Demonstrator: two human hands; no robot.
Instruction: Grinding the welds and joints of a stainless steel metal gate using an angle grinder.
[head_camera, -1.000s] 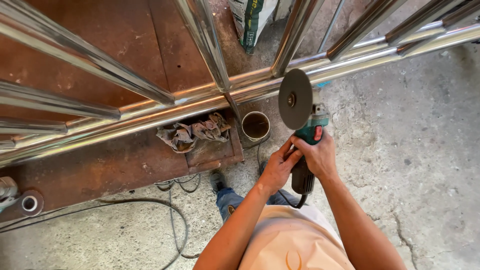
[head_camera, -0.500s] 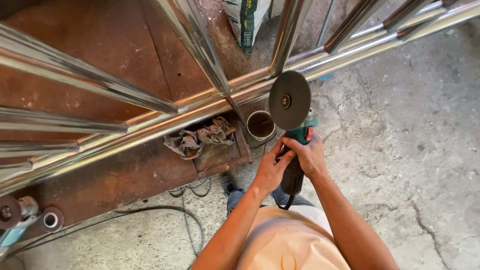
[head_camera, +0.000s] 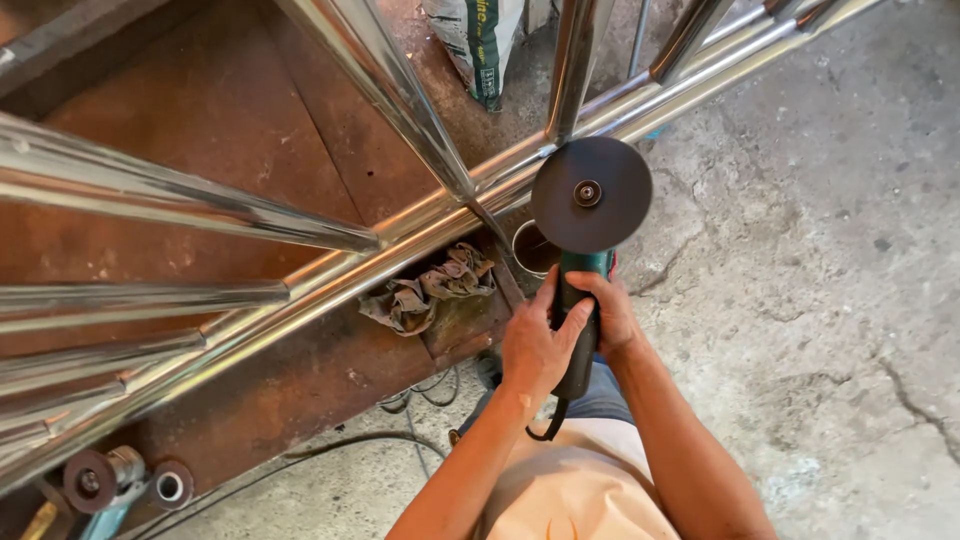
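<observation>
Both hands are closed round the body of a green angle grinder (head_camera: 578, 320): the left hand (head_camera: 535, 345) wraps the near side of the handle, and the right hand (head_camera: 612, 312) grips the far side just behind the head. The tool is held upright in front of the person, with its dark disc (head_camera: 590, 194) facing the camera, beside the long polished steel rail (head_camera: 400, 245) of a tube frame and not visibly touching it. Whether the disc is spinning cannot be told.

Judgement: the step in hand appears to be positioning the grinder at the rail, near the joint where an upright tube (head_camera: 385, 85) meets it. A next move would call for a firm two-handed hold and a controlled angle of the disc against the metal.

Containers: a small round can (head_camera: 530, 250) stands behind the disc at the edge of the rusty steel plate (head_camera: 240, 150); its contents are not discernible. Crumpled work gloves (head_camera: 430, 290) lie on that plate beside it. A second grinder (head_camera: 105, 480) rests at the lower left on the concrete floor (head_camera: 820, 250), and a black cable (head_camera: 330, 450) trails across the floor.
</observation>
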